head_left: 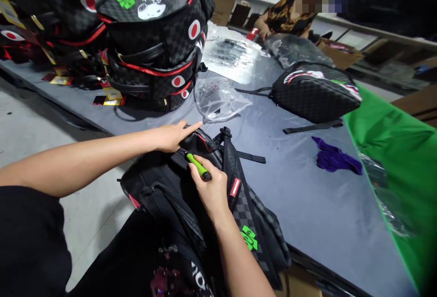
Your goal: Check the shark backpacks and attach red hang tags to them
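Observation:
A black checkered backpack (191, 174) lies tilted against my body at the table edge, its straps facing up. My right hand (213, 187) is closed round the green handle of a slim screwdriver (198, 166). The tool's thin metal shaft points at the backpack's upper edge, beside my left fingers; where the tip touches is hidden. On that upper edge rests my left hand (170, 136), index finger stretched out and the other fingers bent against the bag. A red label (235, 187) and green print (249, 238) show on the bag.
Stacked shark-face backpacks (153, 37) with tags stand at the left. Beyond my hands lies a clear plastic bag (218, 99). Another backpack (316, 92), a purple cloth (336, 158) and a green sheet (399, 160) are on the right. A person (287, 14) works across the table.

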`<move>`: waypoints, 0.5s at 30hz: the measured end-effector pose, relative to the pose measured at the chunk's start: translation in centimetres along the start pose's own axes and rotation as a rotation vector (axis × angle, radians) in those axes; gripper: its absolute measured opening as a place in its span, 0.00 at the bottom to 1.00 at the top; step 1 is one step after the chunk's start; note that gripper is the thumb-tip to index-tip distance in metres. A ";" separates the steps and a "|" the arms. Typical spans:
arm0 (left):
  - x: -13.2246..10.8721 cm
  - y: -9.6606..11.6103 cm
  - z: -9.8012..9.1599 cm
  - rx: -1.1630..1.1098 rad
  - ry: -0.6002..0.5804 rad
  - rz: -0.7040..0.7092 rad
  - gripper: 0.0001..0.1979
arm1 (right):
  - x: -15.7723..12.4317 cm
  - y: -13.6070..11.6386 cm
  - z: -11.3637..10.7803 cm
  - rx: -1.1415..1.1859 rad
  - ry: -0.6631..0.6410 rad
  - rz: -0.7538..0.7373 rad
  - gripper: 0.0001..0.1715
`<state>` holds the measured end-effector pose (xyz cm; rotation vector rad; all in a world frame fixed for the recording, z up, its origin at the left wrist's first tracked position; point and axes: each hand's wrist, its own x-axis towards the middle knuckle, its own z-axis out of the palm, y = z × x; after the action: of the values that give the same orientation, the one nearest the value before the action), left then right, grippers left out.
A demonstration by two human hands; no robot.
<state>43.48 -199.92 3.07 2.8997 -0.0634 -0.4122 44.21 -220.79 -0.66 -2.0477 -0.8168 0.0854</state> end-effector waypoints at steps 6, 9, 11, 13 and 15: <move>0.5 0.4 -0.2 -0.026 -0.050 -0.029 0.55 | 0.3 0.2 0.2 -0.019 0.009 0.019 0.13; 0.9 1.1 0.1 0.030 -0.025 -0.080 0.60 | 0.4 0.3 0.3 -0.013 0.015 0.037 0.14; 1.0 1.3 0.4 0.064 0.002 -0.093 0.60 | 0.4 0.4 0.3 -0.009 0.020 0.048 0.14; 1.0 1.3 0.6 0.067 0.015 -0.084 0.57 | 0.4 0.3 0.3 -0.002 0.020 0.058 0.14; 0.9 1.1 0.5 0.045 0.006 -0.062 0.53 | 0.4 0.2 0.0 0.009 0.014 0.064 0.14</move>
<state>44.16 -201.19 2.64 2.9533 0.0190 -0.4184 44.56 -220.60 -0.72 -2.0640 -0.7417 0.1098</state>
